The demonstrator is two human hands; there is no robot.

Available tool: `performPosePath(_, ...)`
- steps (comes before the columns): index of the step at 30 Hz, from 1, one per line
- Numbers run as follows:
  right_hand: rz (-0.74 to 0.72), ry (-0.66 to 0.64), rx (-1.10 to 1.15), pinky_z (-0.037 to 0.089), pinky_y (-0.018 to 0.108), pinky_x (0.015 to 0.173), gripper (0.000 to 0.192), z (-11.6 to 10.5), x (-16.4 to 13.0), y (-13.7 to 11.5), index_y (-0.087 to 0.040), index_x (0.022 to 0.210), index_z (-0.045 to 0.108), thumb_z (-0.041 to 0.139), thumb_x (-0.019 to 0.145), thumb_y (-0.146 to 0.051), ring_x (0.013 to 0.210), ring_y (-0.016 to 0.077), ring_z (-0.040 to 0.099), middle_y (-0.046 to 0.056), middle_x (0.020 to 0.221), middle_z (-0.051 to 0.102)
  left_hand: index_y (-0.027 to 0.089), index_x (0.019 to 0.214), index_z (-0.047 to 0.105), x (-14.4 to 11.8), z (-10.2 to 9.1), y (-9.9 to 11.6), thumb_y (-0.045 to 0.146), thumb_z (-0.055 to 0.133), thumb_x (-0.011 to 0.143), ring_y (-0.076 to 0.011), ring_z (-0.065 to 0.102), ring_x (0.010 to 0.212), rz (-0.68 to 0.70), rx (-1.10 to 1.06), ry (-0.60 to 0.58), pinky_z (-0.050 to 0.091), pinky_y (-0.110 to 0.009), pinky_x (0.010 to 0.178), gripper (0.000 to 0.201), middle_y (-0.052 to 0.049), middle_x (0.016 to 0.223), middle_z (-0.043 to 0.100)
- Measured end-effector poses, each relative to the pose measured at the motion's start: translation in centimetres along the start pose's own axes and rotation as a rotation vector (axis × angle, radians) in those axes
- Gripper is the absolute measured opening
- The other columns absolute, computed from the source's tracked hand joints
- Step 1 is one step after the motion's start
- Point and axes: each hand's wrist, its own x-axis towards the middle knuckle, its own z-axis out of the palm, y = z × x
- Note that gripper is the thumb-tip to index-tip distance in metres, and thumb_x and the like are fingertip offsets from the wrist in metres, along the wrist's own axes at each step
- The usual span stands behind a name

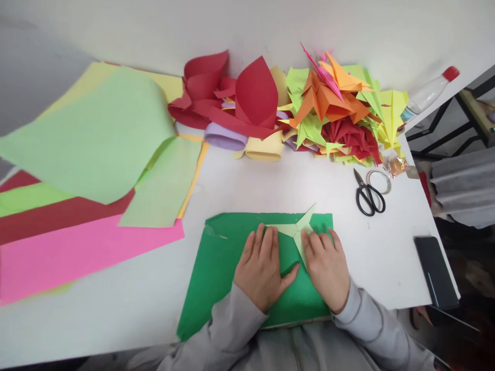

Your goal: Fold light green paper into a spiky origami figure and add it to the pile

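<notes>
While the left hand (260, 268) lies flat, thumb apart, the right hand (325, 265) partly hides paper (288, 229), grip unclear.

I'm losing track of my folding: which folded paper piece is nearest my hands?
The pale green piece at your left hand and right hand, lying on the green sheet; other folded pieces lie heaped beyond.

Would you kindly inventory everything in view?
wall: one, white, behind
table: one, white, below
mat: one, green, front
folded piece: one, pale green, on mat
flat sheets: several, mixed, left
curled paper: several, mainly red, back
folded pile: uncountable, multicoloured, back right
bottle: one, clear, red-capped, back right
scissors: one, black, right
tape: one, pale, by scissors
packet: one, orange, behind tape
phone: one, black, right edge
cloth: one, grey, far right
frame: one, dark, far right
sleeves: two, grey, front
left hand, right hand: one each, on piece
</notes>
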Motion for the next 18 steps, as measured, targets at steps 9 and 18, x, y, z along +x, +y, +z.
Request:
performPosePath(9,0.018,-0.008,0.031,0.040,0.048,0.101,0.038,0.22,-0.12,-0.12,-0.006,0.126,0.058,0.050,0.088,-0.008,0.092,0.0245,0.055,0.013,0.100,0.063,-0.006,0.137,0.040,0.10,0.29,-0.81,0.054,0.047,0.084,-0.0392,0.055,0.118,0.000,-0.007,0.014,0.038,-0.049,0.100,0.080,-0.030,0.123,0.059)
performPosePath(18,0.045,0.001,0.024,0.043,0.048,0.098,0.037,0.26,0.00,-0.66,-0.005,0.124,0.058,0.048,0.088,-0.007,0.093,0.0246,0.055,0.013,0.100,0.064,0.014,0.130,0.057,0.56,-0.30,-0.48,0.058,0.056,0.080,-0.0437,0.050,0.121,0.048,-0.004,-0.069,0.039,-0.055,0.097,0.067,-0.026,0.124,0.057)
